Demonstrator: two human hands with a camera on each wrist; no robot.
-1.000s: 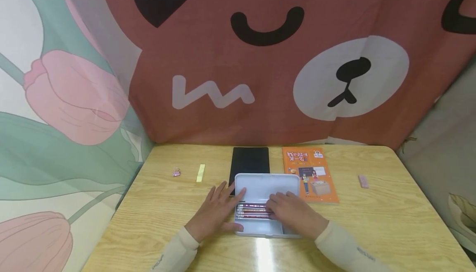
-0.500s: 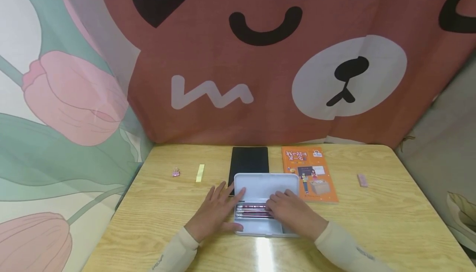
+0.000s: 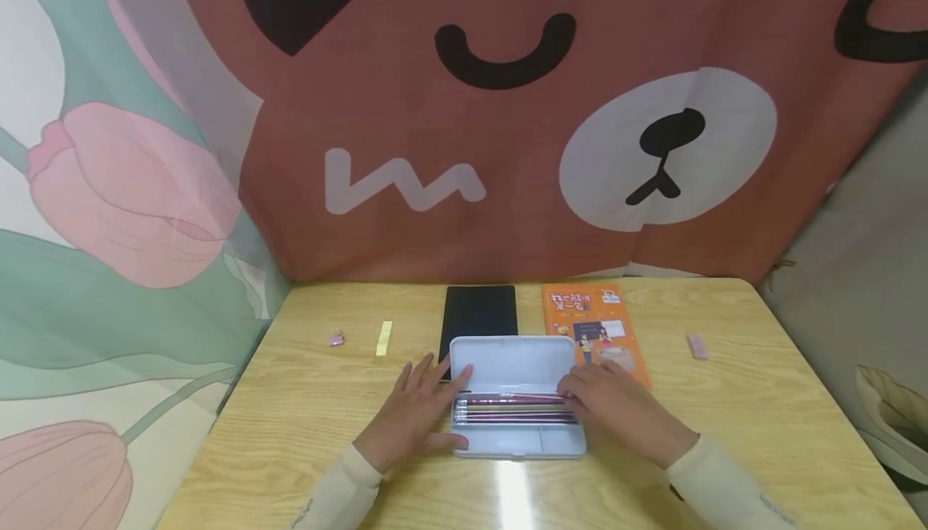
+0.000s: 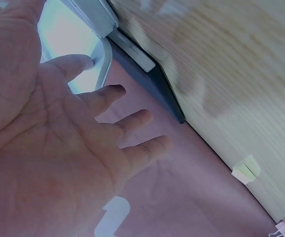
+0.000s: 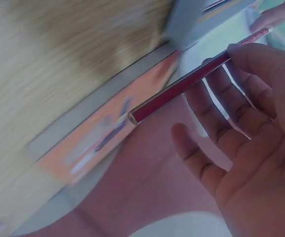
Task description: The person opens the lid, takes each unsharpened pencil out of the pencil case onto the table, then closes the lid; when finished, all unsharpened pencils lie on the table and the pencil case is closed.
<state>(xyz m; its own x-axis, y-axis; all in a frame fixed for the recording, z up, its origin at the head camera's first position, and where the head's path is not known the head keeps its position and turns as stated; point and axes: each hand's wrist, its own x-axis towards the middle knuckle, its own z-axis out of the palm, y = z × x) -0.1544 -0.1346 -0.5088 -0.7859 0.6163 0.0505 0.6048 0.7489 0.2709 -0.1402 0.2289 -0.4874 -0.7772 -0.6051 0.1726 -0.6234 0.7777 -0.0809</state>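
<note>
An open white pencil case stands on the table with its lid raised. Several pencils lie side by side in its long compartment. My left hand is at the case's left end, fingers spread, index finger along the lid and thumb at the front rim. Over the right end of the case, my right hand pinches a dark red pencil between thumb and fingertips. In the right wrist view this pencil's flat end points away from the palm, the other fingers spread behind it.
Behind the case lie a black notebook and an orange book, both partly covered by the lid. To the left are a pink binder clip and yellow sticky notes; a pink eraser lies on the right.
My right hand has moved right and lifted one pencil from the row in the case. The left hand keeps its place at the case; the whole view has shifted slightly.
</note>
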